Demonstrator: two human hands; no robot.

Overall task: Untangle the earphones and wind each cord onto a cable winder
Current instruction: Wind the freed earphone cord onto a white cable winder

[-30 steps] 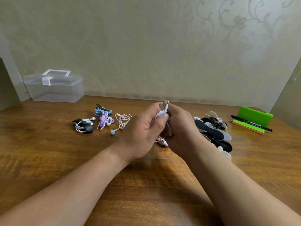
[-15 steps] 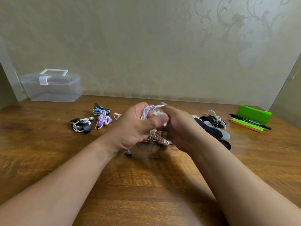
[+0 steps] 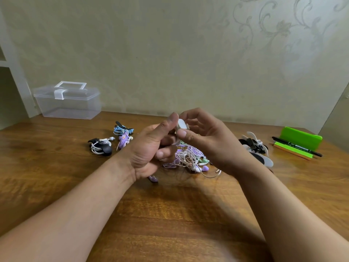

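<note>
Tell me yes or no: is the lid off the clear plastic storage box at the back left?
No, the clear plastic storage box has its lid seated on top, white latch folded down over the front.

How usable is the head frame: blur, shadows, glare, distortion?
Head view: even, soft light, no blown highlights; a diffuse shadow of the arms lies on the table under the left hand and right hand; the white winder they pinch and the tangled earphones look slightly smeared; wide-angle stretch enlarges the forearms at the bottom corners.
</note>
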